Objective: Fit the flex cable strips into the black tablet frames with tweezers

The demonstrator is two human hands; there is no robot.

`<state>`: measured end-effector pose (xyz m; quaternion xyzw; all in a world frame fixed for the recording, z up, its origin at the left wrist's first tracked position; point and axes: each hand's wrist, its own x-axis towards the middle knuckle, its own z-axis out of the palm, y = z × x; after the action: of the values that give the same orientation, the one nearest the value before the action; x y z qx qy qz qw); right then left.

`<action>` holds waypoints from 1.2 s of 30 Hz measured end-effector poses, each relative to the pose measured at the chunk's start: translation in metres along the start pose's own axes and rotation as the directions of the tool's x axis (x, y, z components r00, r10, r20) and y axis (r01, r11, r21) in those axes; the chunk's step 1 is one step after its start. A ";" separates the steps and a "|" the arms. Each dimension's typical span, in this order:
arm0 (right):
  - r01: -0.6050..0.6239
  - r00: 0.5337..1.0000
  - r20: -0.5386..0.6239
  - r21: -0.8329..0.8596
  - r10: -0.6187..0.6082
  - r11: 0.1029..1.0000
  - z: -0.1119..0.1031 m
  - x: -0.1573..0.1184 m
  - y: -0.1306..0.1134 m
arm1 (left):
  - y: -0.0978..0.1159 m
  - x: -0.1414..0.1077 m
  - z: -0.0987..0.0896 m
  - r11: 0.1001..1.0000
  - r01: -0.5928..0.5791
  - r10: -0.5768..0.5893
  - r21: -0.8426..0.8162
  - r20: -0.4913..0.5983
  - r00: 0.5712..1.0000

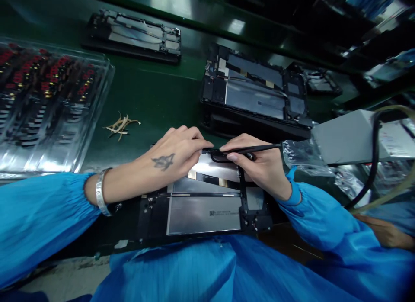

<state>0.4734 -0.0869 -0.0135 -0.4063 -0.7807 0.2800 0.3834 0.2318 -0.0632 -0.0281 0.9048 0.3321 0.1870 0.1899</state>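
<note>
An opened tablet (204, 215) lies in front of me with its silver battery cells, flat ribbon cables and black frame exposed. My left hand (177, 152) rests over its far edge, index finger and thumb closed on the rim beside a thin black cable (218, 157). What lies under the other fingers is hidden. In my right hand (259, 163), slim black tweezers (256, 149) are gripped between thumb and fingers. Their tip points left, down at the same far edge, close to the left fingertips. The exact contact of the tip is too small to tell.
Stacked opened tablets (256, 90) stand just beyond my hands, and another stack (139, 36) sits farther back. To the left is a clear plastic tray (97, 116) of small parts. Peeled strips (120, 125) lie on the green bench. Right: a grey box (345, 137), plastic bags and a black cable.
</note>
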 end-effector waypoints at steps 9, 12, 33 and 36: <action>-0.007 0.977 -0.214 -0.041 -0.002 0.999 -0.005 0.000 -0.004 | 0.015 0.013 -0.021 0.921 -0.131 0.050 0.367 0.220 0.974; -0.004 0.948 -0.317 0.083 0.030 0.997 -0.005 -0.001 -0.002 | 0.010 0.029 -0.028 0.976 -0.111 0.057 0.185 0.274 0.960; 0.647 0.750 0.356 -0.571 -0.558 0.506 0.003 -0.086 -0.048 | 0.012 0.065 -0.073 0.853 0.290 -0.173 -0.434 0.290 0.941; 0.634 0.718 0.327 -0.672 -0.614 0.383 -0.014 -0.082 -0.045 | 0.023 0.062 -0.087 0.808 0.289 -0.196 -0.513 0.228 0.954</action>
<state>0.4975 -0.1777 -0.0025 -0.1987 -0.9208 -0.2258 0.2483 0.2474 -0.0190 0.0702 0.7764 0.3620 0.1722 0.4863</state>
